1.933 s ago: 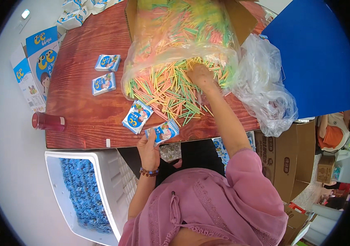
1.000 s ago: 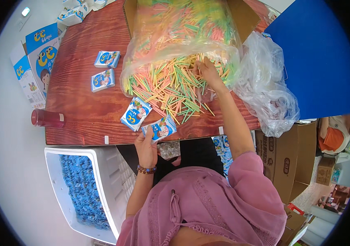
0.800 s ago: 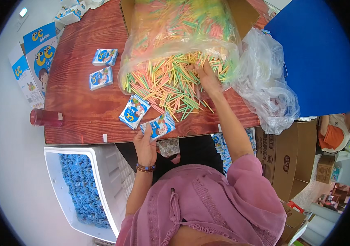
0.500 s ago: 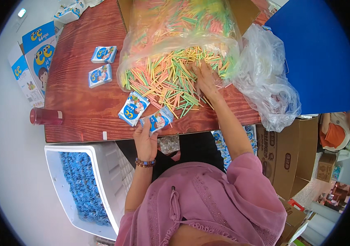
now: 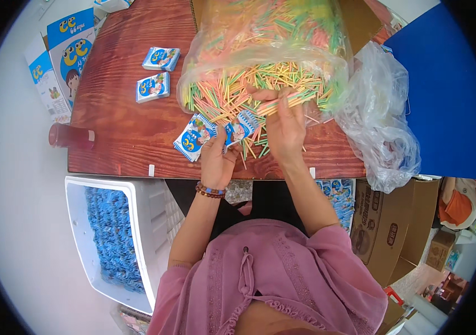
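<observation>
The person wears a loose pink top (image 5: 271, 273) (short sleeves) and a bead bracelet (image 5: 210, 191) on the left wrist.

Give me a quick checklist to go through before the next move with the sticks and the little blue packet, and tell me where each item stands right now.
1. Left hand holds the small blue packet at the table's near edge: ok.
2. Right hand has a pinch of coloured sticks: ok.
3. Packet mouth open and facing the sticks: cannot tell.
4. Clear bag of sticks lies open within reach: ok.
5. Second blue packet lies beside the left hand, on the table: ok.
6. White bin of blue packets sits below the table's edge on the left: ok.
</observation>
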A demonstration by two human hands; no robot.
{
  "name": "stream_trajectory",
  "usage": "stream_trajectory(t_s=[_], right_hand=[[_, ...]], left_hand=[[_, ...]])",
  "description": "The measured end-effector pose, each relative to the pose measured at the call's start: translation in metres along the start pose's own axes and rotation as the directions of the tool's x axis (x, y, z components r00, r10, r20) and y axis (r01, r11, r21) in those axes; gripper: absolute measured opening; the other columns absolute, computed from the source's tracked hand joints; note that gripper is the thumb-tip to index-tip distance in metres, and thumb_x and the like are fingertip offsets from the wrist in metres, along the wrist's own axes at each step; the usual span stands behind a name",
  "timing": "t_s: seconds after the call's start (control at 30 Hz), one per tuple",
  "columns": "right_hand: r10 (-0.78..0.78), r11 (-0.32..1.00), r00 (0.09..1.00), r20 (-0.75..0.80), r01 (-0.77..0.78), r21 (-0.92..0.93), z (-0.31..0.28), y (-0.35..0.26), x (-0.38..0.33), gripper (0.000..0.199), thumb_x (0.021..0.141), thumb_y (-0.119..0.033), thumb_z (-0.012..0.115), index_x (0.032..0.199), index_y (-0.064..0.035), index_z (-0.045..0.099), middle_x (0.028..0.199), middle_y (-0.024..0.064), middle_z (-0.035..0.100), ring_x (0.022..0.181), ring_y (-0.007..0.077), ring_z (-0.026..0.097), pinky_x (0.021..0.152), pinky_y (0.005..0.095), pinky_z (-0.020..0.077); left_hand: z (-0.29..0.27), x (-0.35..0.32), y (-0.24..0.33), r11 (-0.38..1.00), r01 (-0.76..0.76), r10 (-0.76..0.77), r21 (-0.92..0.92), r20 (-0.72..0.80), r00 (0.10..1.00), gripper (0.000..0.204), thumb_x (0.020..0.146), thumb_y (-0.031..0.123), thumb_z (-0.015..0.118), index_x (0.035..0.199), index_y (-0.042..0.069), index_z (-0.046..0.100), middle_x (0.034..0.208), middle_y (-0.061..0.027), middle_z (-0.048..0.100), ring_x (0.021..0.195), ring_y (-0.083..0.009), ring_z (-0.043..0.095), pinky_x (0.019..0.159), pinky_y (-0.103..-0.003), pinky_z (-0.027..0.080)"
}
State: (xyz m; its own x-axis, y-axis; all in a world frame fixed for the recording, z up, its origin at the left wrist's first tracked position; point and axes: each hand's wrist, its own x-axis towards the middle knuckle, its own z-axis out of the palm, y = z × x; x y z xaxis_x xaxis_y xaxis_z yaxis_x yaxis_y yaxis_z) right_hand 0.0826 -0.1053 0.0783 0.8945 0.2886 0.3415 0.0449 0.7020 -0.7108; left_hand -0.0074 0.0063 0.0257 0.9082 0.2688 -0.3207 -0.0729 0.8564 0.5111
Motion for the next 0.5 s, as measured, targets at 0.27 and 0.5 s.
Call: stream_trajectory(t_s=[0.27,0.5], right_hand=[[0.035,0.984,0.996,0.08,-0.02,-0.179,0.008,0.006,-0.01,0.014,0.101,-0.018,0.037,0.103,-0.0057,0.042,0.102,0.0196,0.062,0.117,0.0359,0.051,0.104,0.0466,0.0314],[0.041,0.932,0.995,0.096,-0.004,-0.363,0.016,0.021,-0.02,0.016,0.102,-0.021,0.038,0.106,-0.0063,0.043,0.12,0.0193,0.057,0.128,0.0275,0.041,0.106,0.0414,0.0314]], left_hand=[[0.005,-0.006,0.003,0.999,-0.035,0.036,0.013,-0.042,0.998,0.023,0.097,0.024,0.054,0.101,0.004,0.063,0.095,-0.0048,0.067,0.081,-0.0125,0.064,0.066,-0.026,0.051],[0.005,-0.007,0.002,0.997,-0.078,0.078,-0.011,0.012,0.997,0.023,0.097,0.024,0.052,0.111,0.006,0.059,0.104,-0.0033,0.065,0.089,-0.0128,0.063,0.071,-0.027,0.051]])
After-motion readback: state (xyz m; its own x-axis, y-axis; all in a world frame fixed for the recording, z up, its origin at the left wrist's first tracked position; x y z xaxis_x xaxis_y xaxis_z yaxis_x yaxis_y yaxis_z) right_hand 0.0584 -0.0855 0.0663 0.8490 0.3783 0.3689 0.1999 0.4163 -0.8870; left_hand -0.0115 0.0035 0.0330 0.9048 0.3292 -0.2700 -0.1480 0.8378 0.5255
